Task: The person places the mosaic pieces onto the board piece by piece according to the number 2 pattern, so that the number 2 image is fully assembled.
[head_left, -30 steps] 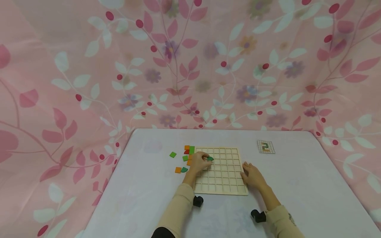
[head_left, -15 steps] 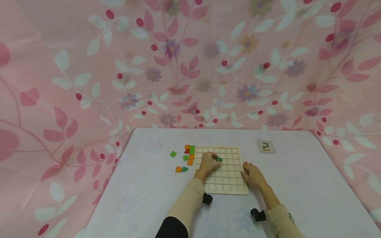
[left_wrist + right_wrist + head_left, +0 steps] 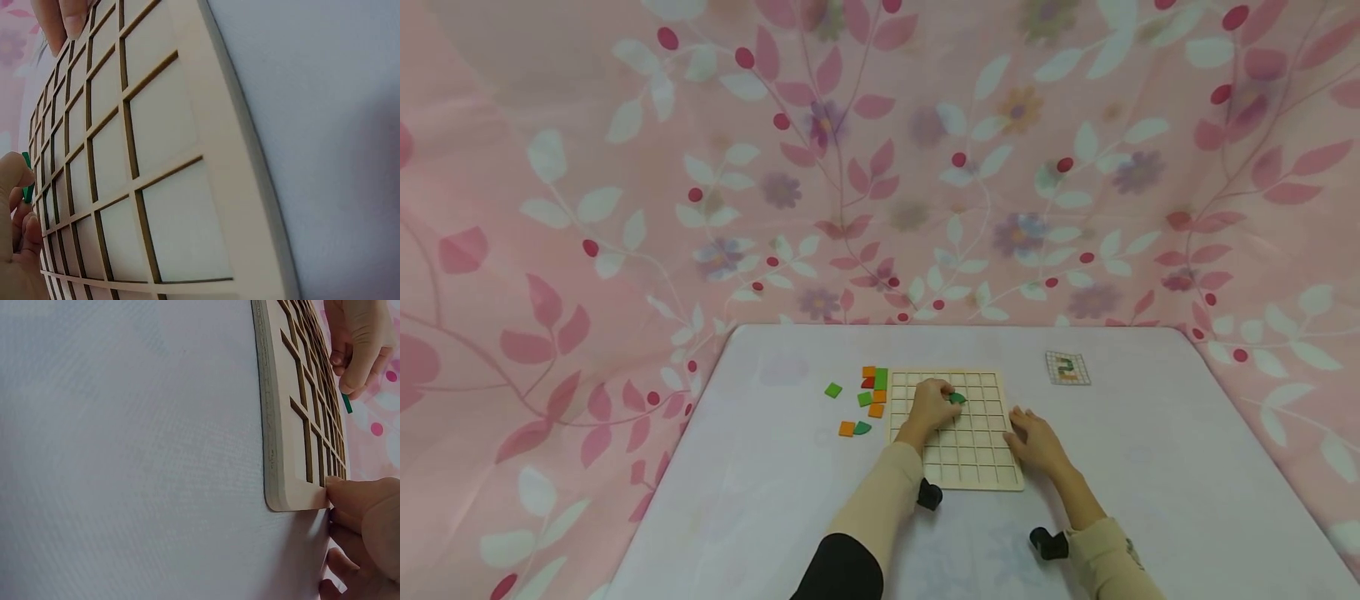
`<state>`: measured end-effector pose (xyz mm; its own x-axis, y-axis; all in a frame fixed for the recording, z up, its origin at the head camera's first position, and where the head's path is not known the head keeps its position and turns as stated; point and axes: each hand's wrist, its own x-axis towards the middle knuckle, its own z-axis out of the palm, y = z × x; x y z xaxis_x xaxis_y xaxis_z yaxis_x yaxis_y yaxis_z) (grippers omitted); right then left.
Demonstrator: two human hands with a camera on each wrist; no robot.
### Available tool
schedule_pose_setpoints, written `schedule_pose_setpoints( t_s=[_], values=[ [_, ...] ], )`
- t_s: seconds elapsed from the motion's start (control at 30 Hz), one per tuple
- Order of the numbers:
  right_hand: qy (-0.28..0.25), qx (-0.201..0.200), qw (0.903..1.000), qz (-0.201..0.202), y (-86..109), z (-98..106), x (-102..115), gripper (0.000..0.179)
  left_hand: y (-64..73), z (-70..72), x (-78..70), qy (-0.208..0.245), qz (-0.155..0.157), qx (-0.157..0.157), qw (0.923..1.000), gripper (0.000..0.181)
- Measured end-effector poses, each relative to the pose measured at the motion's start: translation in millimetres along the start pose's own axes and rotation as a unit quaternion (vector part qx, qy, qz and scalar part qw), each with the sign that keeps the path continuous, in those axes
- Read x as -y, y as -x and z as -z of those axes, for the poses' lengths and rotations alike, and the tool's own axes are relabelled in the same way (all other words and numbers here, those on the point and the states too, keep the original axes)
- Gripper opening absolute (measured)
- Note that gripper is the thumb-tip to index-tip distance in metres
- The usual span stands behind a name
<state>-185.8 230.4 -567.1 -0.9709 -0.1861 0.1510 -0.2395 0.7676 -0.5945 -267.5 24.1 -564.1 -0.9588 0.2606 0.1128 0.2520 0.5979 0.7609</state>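
In the head view my left hand [image 3: 931,410] is above the wooden grid board [image 3: 973,477], pinching a dark green rounded piece [image 3: 957,398] between thumb and fingertips. The right wrist view shows that piece [image 3: 347,403] edge-on, below the left thumb. Whether it touches the board cannot be told. My right hand [image 3: 1036,442] rests at the board's right edge; its thumb [image 3: 350,494] lies on the rim while the other fingers bend loosely beside it. To the board's left lie orange squares [image 3: 847,428], a red piece [image 3: 868,383], light green pieces [image 3: 832,390] and another dark green rounded piece [image 3: 862,428].
A small gridded card [image 3: 1067,368] with a coloured figure "2" lies at the back right of the white-covered table [image 3: 760,500]. Behind the table hangs a pink floral cloth [image 3: 880,167]. Each wrist carries a black camera mount [image 3: 1049,543].
My left hand has moved right across the board with the dark green piece, mostly in the first half second. The right hand has stayed at the board's edge.
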Motion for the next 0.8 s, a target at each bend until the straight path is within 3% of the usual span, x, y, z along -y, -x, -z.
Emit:
schedule_pose_setpoints(
  t_s=[0.5, 0.8],
  values=[
    [-0.025, -0.017, 0.9995, -0.008, 3.4, -3.5, 0.1, 0.043, -0.7, -6.9, 1.2, -0.009, -0.003, -0.013, 0.9999, 0.018],
    [-0.026, -0.018, 0.9993, -0.019, 3.0, -2.6, 0.6, 0.044, -3.3, -7.0, -2.0, -0.034, 0.004, 0.001, 0.9994, 0.017]
  ],
)
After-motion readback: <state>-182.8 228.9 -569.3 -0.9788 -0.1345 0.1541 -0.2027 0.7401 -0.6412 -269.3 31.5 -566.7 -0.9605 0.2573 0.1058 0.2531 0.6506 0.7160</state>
